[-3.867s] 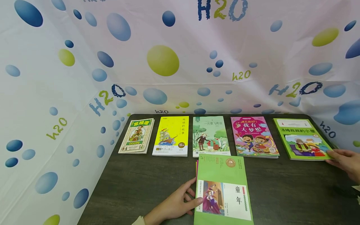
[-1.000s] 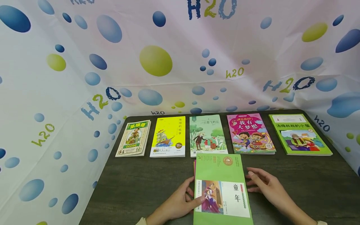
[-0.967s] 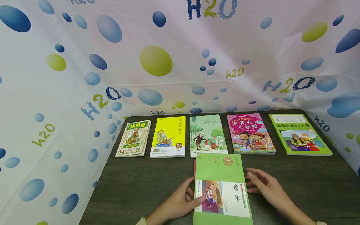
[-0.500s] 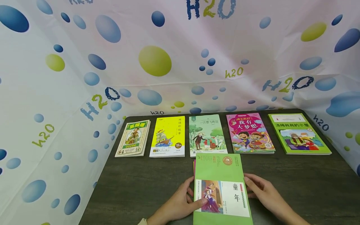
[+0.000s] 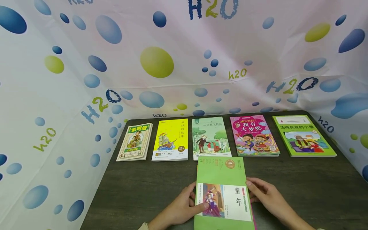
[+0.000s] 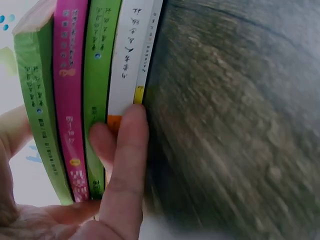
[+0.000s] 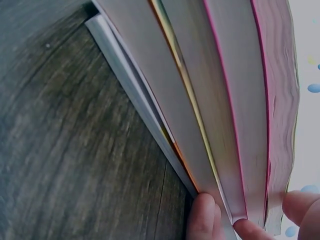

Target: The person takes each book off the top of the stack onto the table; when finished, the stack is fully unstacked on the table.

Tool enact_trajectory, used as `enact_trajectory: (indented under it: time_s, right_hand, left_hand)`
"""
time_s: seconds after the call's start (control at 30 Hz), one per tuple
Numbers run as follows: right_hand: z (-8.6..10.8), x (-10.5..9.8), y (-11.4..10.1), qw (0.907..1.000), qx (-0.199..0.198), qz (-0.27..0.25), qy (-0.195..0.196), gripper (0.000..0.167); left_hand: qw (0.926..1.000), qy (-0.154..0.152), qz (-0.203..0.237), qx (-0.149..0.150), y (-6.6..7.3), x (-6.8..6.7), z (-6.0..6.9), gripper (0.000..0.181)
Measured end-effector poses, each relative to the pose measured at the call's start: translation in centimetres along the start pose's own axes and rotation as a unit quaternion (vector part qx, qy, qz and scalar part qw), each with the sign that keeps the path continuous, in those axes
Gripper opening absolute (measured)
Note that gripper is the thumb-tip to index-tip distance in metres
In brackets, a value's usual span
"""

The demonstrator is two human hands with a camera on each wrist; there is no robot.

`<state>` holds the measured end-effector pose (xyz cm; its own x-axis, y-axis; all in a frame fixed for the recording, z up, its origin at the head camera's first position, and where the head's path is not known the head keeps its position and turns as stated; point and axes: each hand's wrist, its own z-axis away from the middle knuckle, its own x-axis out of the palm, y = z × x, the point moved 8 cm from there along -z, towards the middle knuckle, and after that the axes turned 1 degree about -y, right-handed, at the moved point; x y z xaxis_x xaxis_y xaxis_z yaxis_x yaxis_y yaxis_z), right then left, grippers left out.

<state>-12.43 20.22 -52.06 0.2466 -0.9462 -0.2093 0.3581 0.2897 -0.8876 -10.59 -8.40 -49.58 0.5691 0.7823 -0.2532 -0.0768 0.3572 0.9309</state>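
Note:
A stack of books with a green-covered one (image 5: 221,174) on top lies at the near middle of the table. My left hand (image 5: 182,206) grips its left side, thumb on the cover. In the left wrist view the fingers are against the spines, among them a pink spine (image 6: 71,110) and a white spine (image 6: 127,65). At the opposite side, my right hand (image 5: 267,196) holds the stack's right edge between thumb and fingers. The right wrist view has fingertips (image 7: 204,212) against the page edges (image 7: 200,80), with the lowest books staggered.
Behind the stack lies a row of books on the dark table (image 5: 129,182): a beige-green one (image 5: 135,140), a yellow one (image 5: 171,137), a pale green one (image 5: 211,135), a pink one (image 5: 254,135) and a bright green one (image 5: 303,135). A dotted cloth backdrop (image 5: 189,83) rises behind and at the left.
My right hand has come from the bright green book at the far right to the stack's right edge. The top book has shifted slightly left, baring a pink strip at lower right.

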Motion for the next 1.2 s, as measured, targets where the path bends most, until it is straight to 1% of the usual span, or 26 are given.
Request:
enact_trajectory:
  time_s: [0.07, 0.13, 0.27, 0.37, 0.57, 0.7, 0.77, 0.87, 0.97, 1.03, 1.1, 1.2]
  right_hand:
    - [-0.1, 0.1, -0.1, 1.0, -0.001, -0.001, 0.0, 0.065]
    - [-0.1, 0.1, -0.2, 1.0, -0.003, 0.001, -0.002, 0.065]
    - [-0.1, 0.1, -0.2, 0.9999, -0.005, 0.011, -0.001, 0.065]
    - [-0.2, 0.1, -0.1, 0.9998, -0.004, 0.018, 0.003, 0.064]
    - [-0.3, 0.1, 0.2, 0.9998, -0.006, 0.017, 0.0, 0.062]
    - [-0.3, 0.2, -0.1, 0.9996, -0.019, 0.016, -0.012, 0.062]
    - [-0.3, 0.2, -0.2, 0.9996, -0.02, 0.015, -0.015, 0.063]
    - [-0.3, 0.2, -0.2, 0.9996, -0.018, 0.015, -0.015, 0.064]
    - [-0.2, 0.2, -0.3, 0.9995, -0.021, 0.018, -0.016, 0.064]
    - [-0.2, 0.3, -0.4, 0.9991, -0.029, 0.022, -0.021, 0.064]
    - [-0.2, 0.3, -0.4, 0.9988, -0.033, 0.024, -0.025, 0.063]
    - [-0.1, 0.3, -0.4, 0.9984, -0.041, 0.026, -0.028, 0.062]
  left_hand:
    - [1.0, -0.003, -0.003, -0.004, 0.0, -0.3, 0.1, 0.072]
    - [0.9999, -0.006, -0.001, -0.014, 0.0, -0.6, 0.2, 0.068]
    - [0.9984, -0.008, 0.024, -0.05, -0.2, -1.0, 0.5, 0.063]
    - [0.9968, -0.003, 0.044, -0.067, -0.2, -1.2, 0.7, 0.057]
    - [0.9945, 0.011, 0.078, -0.069, -0.2, -1.4, 1.0, 0.043]
    - [0.9931, 0.019, 0.09, -0.073, -0.8, -1.6, 1.1, 0.038]
    - [0.992, 0.017, 0.101, -0.074, -1.1, -1.6, 1.2, 0.037]
    - [0.9878, 0.002, 0.136, -0.076, -1.6, -1.5, 1.4, 0.037]
    - [0.9796, -0.028, 0.183, -0.077, -1.8, -1.4, 1.7, 0.04]
    - [0.9745, -0.046, 0.207, -0.074, -1.8, -1.5, 2.1, 0.041]
    - [0.9711, -0.059, 0.221, -0.07, -1.7, -1.7, 2.4, 0.042]
    - [0.9681, -0.073, 0.231, -0.066, -1.6, -2.2, 2.8, 0.043]
